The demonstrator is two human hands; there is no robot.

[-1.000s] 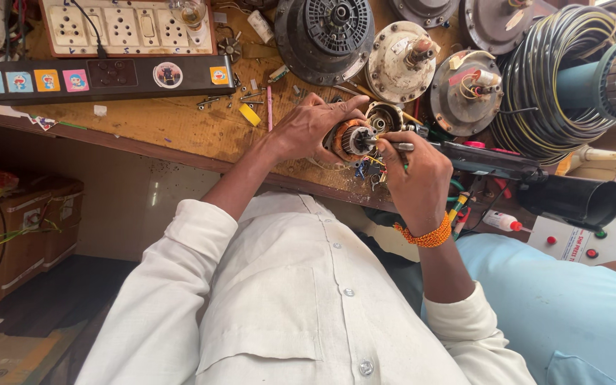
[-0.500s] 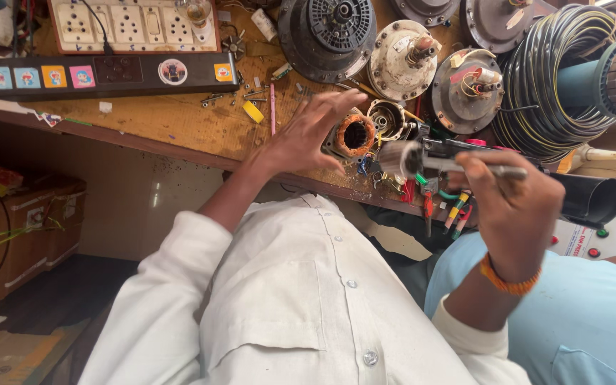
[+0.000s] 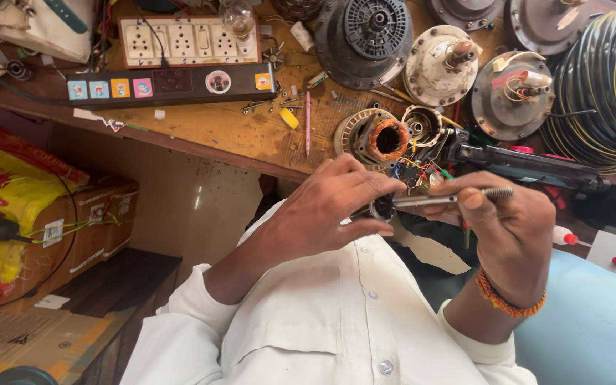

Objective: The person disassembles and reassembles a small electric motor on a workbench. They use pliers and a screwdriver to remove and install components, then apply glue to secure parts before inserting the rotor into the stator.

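1. Both hands have been drawn back from the stator, now left on the bench.
2. A small part is pinched by the left hand, palm down.
3. A rod is gripped by the right hand, tip against the part.

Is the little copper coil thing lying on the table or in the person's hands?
On the table. The copper-wound coil lies flat on the wooden bench, apart from both hands; the left hand and right hand hold a metal tool.

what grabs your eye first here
Front and centre, the left hand and right hand meet over the white shirt, the right gripping a metal rod. Behind them a copper-wound stator lies on the cluttered bench, with a big wire coil at far right.
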